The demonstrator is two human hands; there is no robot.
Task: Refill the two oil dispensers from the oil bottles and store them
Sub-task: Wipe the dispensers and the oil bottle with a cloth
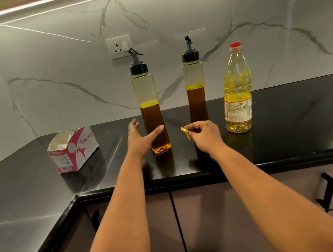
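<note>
Two tall oil dispensers, left one (152, 115) and right one (195, 86), are standing on the black worktop (292, 127). The left hand (141, 139) is reaching open beside one. The right hand (205, 134) is pinching a small yellow piece (185, 131).

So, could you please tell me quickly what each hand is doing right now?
Left hand: open, fingers spread around the left oil dispenser, not yet gripping it.
Right hand: closed, pinching a small yellow piece; what it is cannot be told.

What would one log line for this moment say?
left hand: open, reaching left amber-oil glass dispenser | right hand: pinching small yellow scrap
</note>
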